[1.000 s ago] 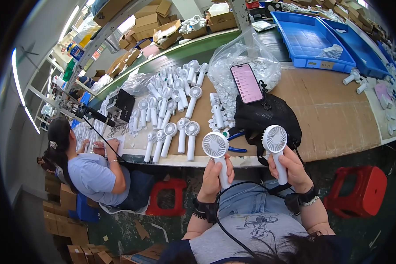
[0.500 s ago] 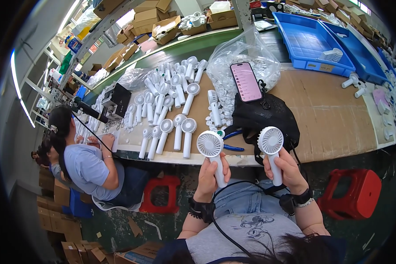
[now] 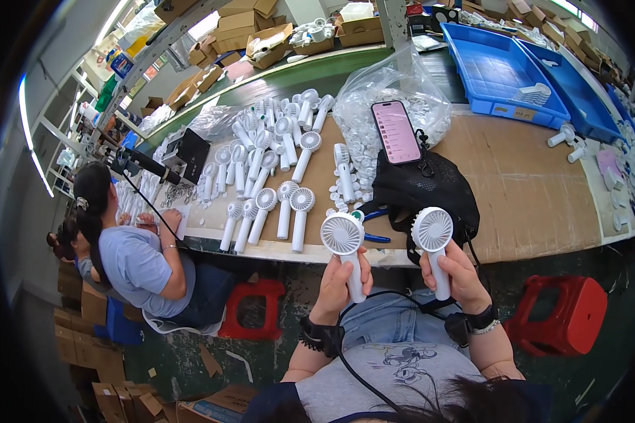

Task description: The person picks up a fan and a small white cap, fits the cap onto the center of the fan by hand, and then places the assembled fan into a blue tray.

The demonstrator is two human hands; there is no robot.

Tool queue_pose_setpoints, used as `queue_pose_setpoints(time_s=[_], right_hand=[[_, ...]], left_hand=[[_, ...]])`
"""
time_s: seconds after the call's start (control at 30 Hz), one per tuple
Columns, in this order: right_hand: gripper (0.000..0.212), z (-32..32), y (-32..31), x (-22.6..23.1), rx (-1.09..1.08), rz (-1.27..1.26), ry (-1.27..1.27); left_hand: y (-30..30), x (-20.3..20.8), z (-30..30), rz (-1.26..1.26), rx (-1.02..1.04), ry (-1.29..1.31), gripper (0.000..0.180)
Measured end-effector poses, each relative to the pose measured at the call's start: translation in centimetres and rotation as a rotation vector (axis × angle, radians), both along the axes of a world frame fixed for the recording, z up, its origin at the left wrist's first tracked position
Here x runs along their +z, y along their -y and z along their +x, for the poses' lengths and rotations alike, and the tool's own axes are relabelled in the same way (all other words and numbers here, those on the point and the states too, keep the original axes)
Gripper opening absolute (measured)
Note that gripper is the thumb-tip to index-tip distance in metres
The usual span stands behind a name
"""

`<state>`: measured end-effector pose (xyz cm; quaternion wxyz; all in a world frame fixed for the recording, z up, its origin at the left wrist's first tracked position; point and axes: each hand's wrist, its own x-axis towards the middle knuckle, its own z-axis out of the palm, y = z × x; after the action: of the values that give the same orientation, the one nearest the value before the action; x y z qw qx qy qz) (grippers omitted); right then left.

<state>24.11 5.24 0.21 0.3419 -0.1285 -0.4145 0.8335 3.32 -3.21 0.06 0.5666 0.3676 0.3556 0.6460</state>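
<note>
My left hand (image 3: pixel 337 283) is closed round the handle of a white handheld fan (image 3: pixel 343 234), its round grille upright. In my right hand (image 3: pixel 461 276) is a second white handheld fan (image 3: pixel 432 229), gripped by the handle with the thumb along it. Both fans are held side by side above my lap, just off the table's front edge. Beyond them a pair of blue-handled pliers (image 3: pixel 377 238) lies partly hidden. A black mesh bag (image 3: pixel 430 190) lies behind the right fan, with a phone (image 3: pixel 396 132) propped against it.
Several white fans (image 3: pixel 302 211) lie on the cardboard-covered table (image 3: pixel 522 183) to the left. A clear bag of small white parts (image 3: pixel 430 92) stands at the back. Blue trays (image 3: pixel 476 56) sit at far right. A co-worker (image 3: pixel 144 254) sits left; red stools (image 3: pixel 564 314) flank me.
The left fan has shifted slightly right and down, and its grille faces a little differently. The right fan has moved slightly left and down. Both stay in my hands.
</note>
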Motion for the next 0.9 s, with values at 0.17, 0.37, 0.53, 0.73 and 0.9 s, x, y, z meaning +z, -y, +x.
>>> queue_pose_setpoints(time_s=[0.17,0.37,0.53,0.73,0.9], right_hand=[[0.046,0.13,-0.03,0.15,-0.016,-0.005,-0.018],[0.047,-0.08,0.12,0.15,-0.041,0.035,-0.003],[0.048,-0.19,0.23,0.26,-0.042,0.051,0.01],[0.048,-0.2,0.19,0.31,-0.038,0.073,0.016],[0.048,-0.27,0.3,0.24,-0.046,0.081,0.028]], left_hand=[[0.26,-0.16,-0.19,0.011,0.028,-0.018,0.035],[0.16,-0.2,-0.1,0.038,0.114,-0.02,0.036],[0.22,-0.17,-0.05,0.046,0.047,-0.041,0.036],[0.37,-0.02,-0.14,0.057,-0.018,-0.063,0.036],[0.52,-0.15,-0.22,0.072,-0.039,-0.076,0.035]])
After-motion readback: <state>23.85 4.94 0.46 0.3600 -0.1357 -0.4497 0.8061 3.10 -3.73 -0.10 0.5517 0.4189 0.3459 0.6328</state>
